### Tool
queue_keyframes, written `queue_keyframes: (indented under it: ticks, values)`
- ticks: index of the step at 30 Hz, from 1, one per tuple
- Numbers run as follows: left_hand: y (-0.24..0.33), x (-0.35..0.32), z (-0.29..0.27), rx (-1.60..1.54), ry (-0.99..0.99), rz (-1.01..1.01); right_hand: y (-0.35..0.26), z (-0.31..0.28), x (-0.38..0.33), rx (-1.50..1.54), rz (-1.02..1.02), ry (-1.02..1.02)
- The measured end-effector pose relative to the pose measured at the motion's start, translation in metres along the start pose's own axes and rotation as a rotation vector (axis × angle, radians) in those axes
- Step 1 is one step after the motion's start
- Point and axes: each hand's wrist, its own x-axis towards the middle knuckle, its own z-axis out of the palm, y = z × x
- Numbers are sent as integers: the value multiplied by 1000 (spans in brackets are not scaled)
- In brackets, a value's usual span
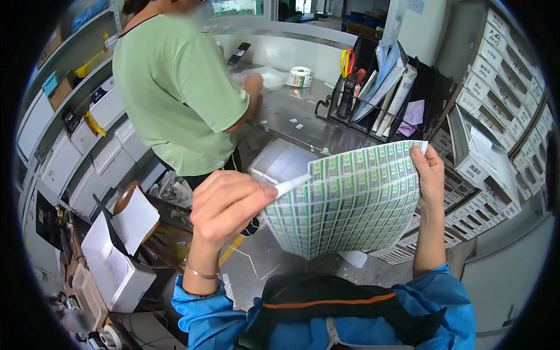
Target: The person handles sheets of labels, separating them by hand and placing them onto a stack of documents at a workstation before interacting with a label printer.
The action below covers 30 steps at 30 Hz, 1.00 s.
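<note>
Where the blue sleeves [204, 312] end at the lower edge, at about seven and five o'clock, two bare forearms rise to a sheet of small green-and-grey labels [356, 204] held up just off the middle of the view. The left hand [230, 204] is closed in a pinch on a rolled white strip [293, 185] at the sheet's near-left end; the right hand [429, 172] grips the upper right corner between thumb and fingers. What counts is how the sheet hangs between them: it lies toward three o'clock from the left hand and eight from the right, both touching it, neither nearer. Its long axis seems to run from eight to two, though the bend makes that hard to judge. Beyond the sheet's top-left edge, toward eleven, stands a pale shallow tray [283, 157]. Farther, a co-worker in a light green shirt [181, 87] stands at ten to eleven, one hand [254, 83] over the metal worktop [286, 114], its grip too small to tell. At twelve to one, a label roll [299, 77] sits near a black desk rack holding scissors [347, 61] and papers [382, 79]; white drawers [487, 87] fill two o'clock.
</note>
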Motion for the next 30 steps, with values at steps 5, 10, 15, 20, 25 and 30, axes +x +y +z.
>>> queue_keyframes:
  ticks: [5,10,15,20,25,30]
  values:
    - [2,-1,9,-545,83,-977,12,11,2,193,93,-12]
    - [-6,-19,21,-591,139,-850,24,8,4,288,157,-10]
    - [-4,-12,14,-143,3,-63,34,4,1,311,167,4]
    - [9,-12,5,-264,109,-1,41,13,1,428,193,-30]
    - [3,-21,19,-537,246,-305,34,23,5,574,185,-81]
    - [-4,-46,47,-1027,381,-1032,40,27,12,686,276,-137]
